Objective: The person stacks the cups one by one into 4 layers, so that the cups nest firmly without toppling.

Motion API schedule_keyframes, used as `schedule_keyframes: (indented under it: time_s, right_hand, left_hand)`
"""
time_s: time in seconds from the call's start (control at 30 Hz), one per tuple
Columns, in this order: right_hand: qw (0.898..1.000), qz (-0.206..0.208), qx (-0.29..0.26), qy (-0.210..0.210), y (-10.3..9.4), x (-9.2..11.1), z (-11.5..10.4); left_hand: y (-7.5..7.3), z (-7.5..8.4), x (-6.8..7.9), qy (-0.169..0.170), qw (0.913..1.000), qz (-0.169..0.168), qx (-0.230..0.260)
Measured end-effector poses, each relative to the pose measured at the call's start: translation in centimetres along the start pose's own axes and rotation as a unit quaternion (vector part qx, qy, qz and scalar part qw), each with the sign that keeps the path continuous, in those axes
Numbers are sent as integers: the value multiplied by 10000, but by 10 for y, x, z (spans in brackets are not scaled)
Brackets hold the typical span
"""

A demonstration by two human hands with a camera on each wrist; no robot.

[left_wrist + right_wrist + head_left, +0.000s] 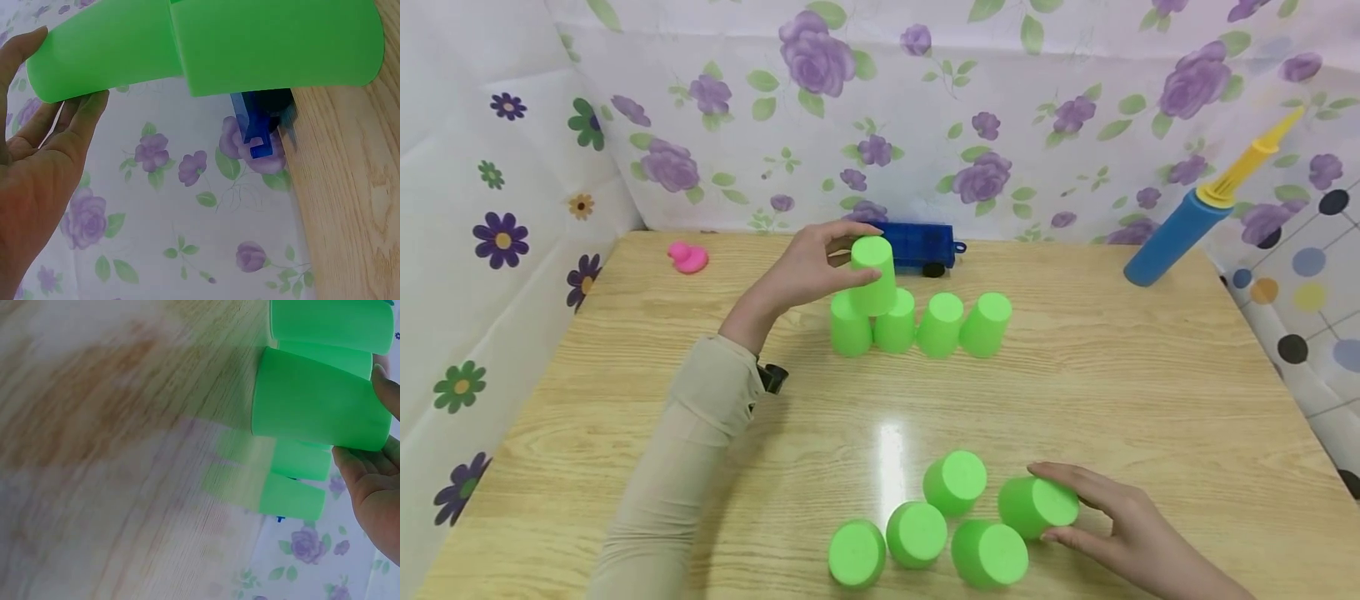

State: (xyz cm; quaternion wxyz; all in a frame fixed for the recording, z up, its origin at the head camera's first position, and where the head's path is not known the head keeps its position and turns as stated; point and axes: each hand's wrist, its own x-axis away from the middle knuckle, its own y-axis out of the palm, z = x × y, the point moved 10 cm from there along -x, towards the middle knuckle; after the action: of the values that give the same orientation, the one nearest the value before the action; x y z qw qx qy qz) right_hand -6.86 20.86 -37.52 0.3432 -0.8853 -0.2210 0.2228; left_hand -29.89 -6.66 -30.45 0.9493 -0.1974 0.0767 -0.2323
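Note:
My left hand (812, 265) holds an upside-down green plastic cup (874, 279) between thumb and fingers. It sits over the two leftmost cups of a row of upside-down green cups (942, 325); in the left wrist view its rim meets a lower cup (287, 47). At the front right, my right hand (1116, 521) grips another green cup (1037, 507), thumb on one side and fingers on the other. That cup (319, 403) stands upside down on the table in the right wrist view. Several more inverted green cups (917, 535) are grouped to its left.
Behind the row is a blue toy wagon (917, 246) against the floral cloth. A pink rubber duck (688, 257) sits at the back left of the wooden table (1112, 367). A blue and yellow hand pump (1180, 237) leans at the back right.

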Motion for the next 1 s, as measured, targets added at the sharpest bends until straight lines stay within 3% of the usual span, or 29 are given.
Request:
schedule_keyframes:
  time_s: [0.53,0.73,0.83,0.93,1.0]
  right_hand:
    - [10000,40,-35,15,1,2,1]
    - [10000,40,-29,-2,3,2,2]
    - [9999,-33,95,-5,3,2,0]
    - [9992,-311,209,104,6,3,0]
    - [9983,-508,203,184,8,4,-1]
  left_hand:
    - [5,0,2,124,9994,-294,97]
    - [3,-1,5,130,9993,-309,-166]
    - [-3,1,12,55,9989,-141,-435]
    - [-13,11,26,112,9969,229,-738]
    - [-17,27,40,424,9905,593,-1163]
